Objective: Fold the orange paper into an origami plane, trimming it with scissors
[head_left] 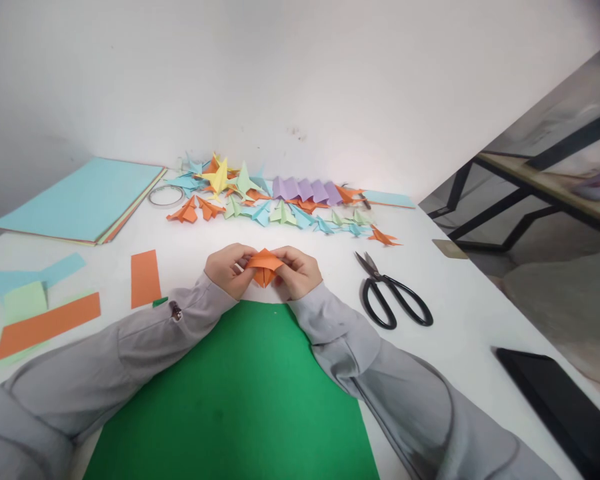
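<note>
Between my two hands is a small piece of folded orange paper (265, 261), diamond-shaped with a crease down its lower middle. My left hand (231, 268) pinches its left corner with thumb and fingers. On the opposite corner, my right hand (299, 272) grips the same piece. Both hands are just beyond the far edge of a large green sheet (230, 393), which lies under my forearms. Black-handled scissors (387, 290) lie to the right of my right hand, their blades slightly apart.
Folded paper figures (260, 213) in several colours line the wall side, beside a pleated purple paper (306, 191). A stack of coloured sheets (80, 200) and a tape roll (166, 195) sit back left. Orange strips (145, 279) lie left; a black device (560, 400) lies right.
</note>
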`<state>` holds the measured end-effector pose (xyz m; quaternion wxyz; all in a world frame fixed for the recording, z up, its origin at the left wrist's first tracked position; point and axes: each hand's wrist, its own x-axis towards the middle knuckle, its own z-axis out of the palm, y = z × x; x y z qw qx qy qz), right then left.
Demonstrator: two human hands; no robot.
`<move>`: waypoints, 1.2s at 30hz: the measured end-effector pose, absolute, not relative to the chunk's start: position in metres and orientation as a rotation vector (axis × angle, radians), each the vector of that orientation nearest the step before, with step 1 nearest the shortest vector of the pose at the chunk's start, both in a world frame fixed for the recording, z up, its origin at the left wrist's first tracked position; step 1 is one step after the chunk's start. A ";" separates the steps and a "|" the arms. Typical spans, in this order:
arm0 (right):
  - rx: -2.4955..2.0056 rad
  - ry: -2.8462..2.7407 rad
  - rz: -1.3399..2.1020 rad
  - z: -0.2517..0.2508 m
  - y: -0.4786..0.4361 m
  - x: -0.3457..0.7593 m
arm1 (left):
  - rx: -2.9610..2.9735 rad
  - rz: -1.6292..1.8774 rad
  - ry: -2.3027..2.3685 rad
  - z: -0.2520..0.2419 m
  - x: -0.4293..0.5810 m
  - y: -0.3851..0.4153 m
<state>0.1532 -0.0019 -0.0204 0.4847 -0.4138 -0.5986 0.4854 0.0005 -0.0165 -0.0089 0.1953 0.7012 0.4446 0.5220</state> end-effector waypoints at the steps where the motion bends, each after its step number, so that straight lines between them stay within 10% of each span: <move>1: -0.994 -1.468 1.177 -0.020 -0.002 0.153 | 1.955 1.458 1.251 -0.009 0.001 -0.016; 36: -1.051 -1.454 1.241 -0.012 -0.003 0.148 | 1.283 1.108 1.109 0.001 0.004 -0.013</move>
